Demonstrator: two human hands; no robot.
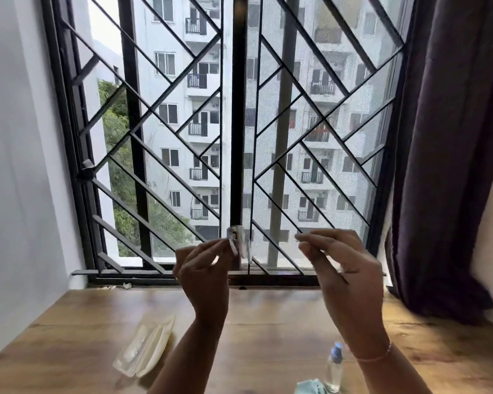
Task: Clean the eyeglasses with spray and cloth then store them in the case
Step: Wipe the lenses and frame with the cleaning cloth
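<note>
Head view | eyeglasses (240,245) clear-framed, blurred | left hand (204,275), right hand (346,275) fingers pinch them

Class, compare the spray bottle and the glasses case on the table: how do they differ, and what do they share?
The spray bottle stands upright; the glasses case lies flat. The bottle is clear with a blue cap; the case is cream. Both rest on the wooden table, untouched.

Case (144,348) lies on table (268,308) at my left; spray bottle (334,368) stands at right, cloth (309,387) just left of it.
</note>
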